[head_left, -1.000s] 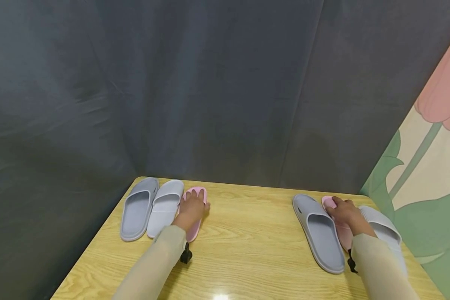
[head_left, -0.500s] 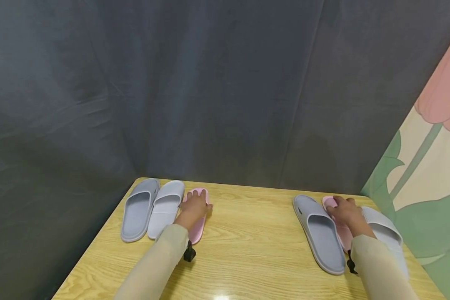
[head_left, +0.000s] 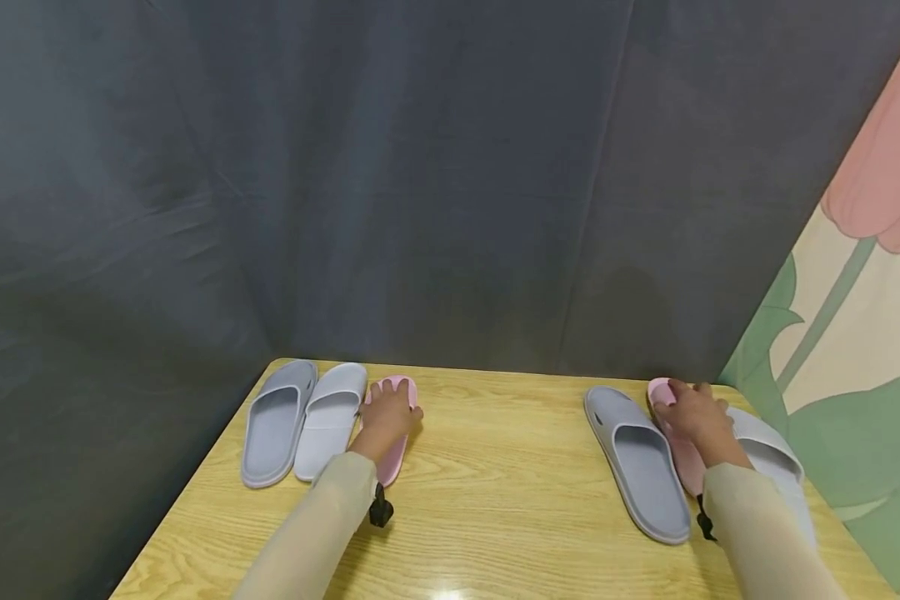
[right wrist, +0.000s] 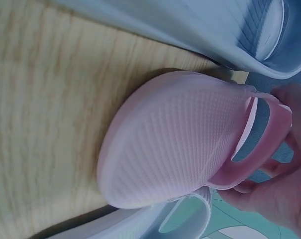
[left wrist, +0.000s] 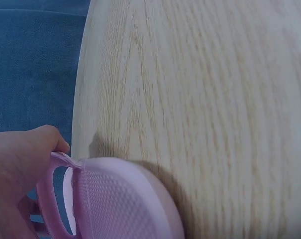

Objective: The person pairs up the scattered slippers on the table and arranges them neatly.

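1. Left wrist view: the left hand (left wrist: pixel 18 167) grips the left pink slipper (left wrist: pixel 118 201) by its strap, thumb on the strap's edge.
2. Right wrist view: the right hand (right wrist: pixel 284 186) likewise grips the right pink slipper (right wrist: pixel 165 144) by its strap, fingers at both ends.
3. Head view: the left pink slipper is just beside the left white slipper (head_left: pixel 326 437), with the left grey slipper (head_left: pixel 272 433) beyond that.
4. The right pink slipper sits between the right grey slipper (head_left: pixel 647 479) and the right white slipper (head_left: pixel 778 454). I cannot tell whether either pink one lies wholly flat on the table (head_left: pixel 495 500).
5. Pushing the right pink slipper farther could carry its toe over the far edge into the curtain (head_left: pixel 435 192); a sideways tug in that tight gap could knock its neighbours askew.
6. Against half a second ago, the right pink toe sits farther out, past the grey toe; the left pink slipper has barely shifted.
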A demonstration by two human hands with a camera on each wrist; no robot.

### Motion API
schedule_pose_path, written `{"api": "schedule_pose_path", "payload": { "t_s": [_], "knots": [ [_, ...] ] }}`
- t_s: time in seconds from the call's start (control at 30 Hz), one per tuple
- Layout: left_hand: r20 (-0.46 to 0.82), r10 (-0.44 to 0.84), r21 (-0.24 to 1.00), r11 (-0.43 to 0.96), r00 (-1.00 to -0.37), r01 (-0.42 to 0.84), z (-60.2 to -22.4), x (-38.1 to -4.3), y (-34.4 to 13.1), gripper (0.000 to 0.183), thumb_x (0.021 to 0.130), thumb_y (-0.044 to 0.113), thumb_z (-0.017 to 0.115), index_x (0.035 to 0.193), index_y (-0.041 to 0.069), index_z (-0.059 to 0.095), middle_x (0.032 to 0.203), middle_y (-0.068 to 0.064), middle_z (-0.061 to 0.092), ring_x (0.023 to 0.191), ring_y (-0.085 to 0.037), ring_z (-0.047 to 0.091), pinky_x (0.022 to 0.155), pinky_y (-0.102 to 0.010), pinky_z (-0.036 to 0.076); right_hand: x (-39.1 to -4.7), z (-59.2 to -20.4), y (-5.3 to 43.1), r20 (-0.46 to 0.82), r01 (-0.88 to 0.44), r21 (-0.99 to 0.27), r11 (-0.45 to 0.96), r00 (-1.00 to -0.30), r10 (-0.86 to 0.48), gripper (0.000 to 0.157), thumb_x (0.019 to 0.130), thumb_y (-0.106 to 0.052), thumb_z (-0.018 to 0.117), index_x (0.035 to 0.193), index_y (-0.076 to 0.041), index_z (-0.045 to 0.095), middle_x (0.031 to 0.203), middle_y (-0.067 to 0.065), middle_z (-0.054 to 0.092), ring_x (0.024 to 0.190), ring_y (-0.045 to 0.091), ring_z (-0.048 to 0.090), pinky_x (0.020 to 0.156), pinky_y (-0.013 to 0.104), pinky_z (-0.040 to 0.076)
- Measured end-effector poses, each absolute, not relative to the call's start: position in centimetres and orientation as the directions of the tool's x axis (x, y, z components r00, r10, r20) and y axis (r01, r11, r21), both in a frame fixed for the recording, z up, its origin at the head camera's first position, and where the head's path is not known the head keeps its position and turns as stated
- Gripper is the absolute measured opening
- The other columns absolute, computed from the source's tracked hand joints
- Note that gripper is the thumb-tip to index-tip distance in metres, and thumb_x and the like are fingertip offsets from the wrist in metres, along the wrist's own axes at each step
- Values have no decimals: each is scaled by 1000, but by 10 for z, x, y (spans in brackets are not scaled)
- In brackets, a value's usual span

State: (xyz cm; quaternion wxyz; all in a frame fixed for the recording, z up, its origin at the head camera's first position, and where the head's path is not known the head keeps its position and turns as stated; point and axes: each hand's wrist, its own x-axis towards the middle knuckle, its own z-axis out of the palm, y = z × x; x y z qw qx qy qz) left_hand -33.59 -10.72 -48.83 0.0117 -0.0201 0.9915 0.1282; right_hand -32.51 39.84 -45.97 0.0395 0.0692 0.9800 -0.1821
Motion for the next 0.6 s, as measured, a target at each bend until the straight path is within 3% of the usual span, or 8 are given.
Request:
{"api": "schedule_pose_path", "payload": {
  "t_s": [0.3, 0.6],
  "knots": [
    [11, -25, 277, 961, -1000, -21, -484, -331, -110, 60, 96, 41, 59, 146, 10, 49, 141, -22, 49, 134, -43, 38, 98, -67, 41, -324, -453, 397, -62, 121, -359, 925, -992, 106, 73, 99, -39, 52, 151, 8, 28, 137, 47, 24, 115, 73, 30, 91, 82, 29],
    [44, 7, 289, 957, -999, 19, -472, -327, -109, 64, 94, 41, 60, 148, 10, 48, 140, -22, 49, 134, -44, 39, 98, -67, 41, -325, -438, 388, -32, 111, -357, 928, -994, 106, 73, 101, -40, 49, 151, 8, 28, 137, 47, 23, 117, 74, 28, 92, 82, 27]
  ]
}}
